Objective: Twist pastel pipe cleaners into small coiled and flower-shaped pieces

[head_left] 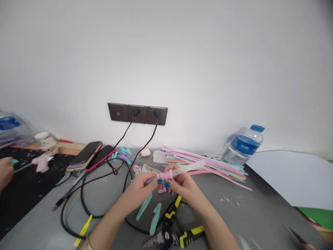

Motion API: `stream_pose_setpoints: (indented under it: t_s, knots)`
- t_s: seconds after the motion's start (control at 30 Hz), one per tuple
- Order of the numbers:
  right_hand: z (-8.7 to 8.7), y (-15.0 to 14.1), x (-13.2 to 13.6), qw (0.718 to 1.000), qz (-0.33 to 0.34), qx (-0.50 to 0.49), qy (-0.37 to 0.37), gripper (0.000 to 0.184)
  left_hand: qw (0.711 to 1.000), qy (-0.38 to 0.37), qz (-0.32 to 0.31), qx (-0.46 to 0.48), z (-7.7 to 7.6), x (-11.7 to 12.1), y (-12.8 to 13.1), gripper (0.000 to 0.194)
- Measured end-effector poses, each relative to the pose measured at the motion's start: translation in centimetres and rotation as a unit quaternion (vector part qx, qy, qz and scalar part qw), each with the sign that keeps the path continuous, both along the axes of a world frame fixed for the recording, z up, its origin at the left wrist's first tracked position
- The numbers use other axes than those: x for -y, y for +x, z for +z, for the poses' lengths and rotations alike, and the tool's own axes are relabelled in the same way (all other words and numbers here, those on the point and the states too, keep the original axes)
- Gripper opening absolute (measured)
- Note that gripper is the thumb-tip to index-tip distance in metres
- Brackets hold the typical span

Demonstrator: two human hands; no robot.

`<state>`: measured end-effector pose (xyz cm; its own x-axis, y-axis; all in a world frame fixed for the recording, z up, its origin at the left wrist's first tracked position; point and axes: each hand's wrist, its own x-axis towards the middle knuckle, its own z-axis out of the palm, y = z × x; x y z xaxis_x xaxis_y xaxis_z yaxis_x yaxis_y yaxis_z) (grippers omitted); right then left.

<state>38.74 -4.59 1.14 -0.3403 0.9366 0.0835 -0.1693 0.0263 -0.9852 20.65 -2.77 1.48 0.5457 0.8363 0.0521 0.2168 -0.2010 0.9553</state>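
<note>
My left hand and my right hand meet at the middle of the grey table. Both pinch a pink pipe cleaner wound in a coil around a clear stick that slants up to the right. The fingers of both hands are closed around this piece. Under the hands lie teal coiled pieces and black-and-yellow pliers.
A bundle of pastel pipe cleaners lies behind my hands, beside a water bottle. Two phones charge from wall sockets by black cables. White paper lies at right. Another person's hand is at the far left.
</note>
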Motion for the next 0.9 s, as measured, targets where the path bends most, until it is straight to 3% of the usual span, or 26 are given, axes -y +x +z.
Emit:
stream_pose_setpoints:
  t_s: [0.3,0.5,0.7,0.9]
  knots:
    - [-1.2,-0.1,-0.1,0.999,0.037,0.023,-0.021,0.033,0.999,0.013,-0.035,-0.024,-0.3,0.1,0.3,0.039]
    - [-0.8,-0.4,0.0,0.997,0.013,0.045,-0.059,0.032,0.997,0.016,-0.062,-0.04,-0.6,0.2,0.0,0.032]
    - [-0.6,-0.4,0.2,0.996,0.002,0.015,-0.093,0.028,0.993,-0.051,-0.077,-0.078,0.6,1.2,-0.7,0.023]
    - [-0.3,1.3,-0.2,0.992,-0.084,-0.05,-0.079,0.03,0.993,-0.04,-0.084,-0.072,1.1,0.5,-2.2,0.022]
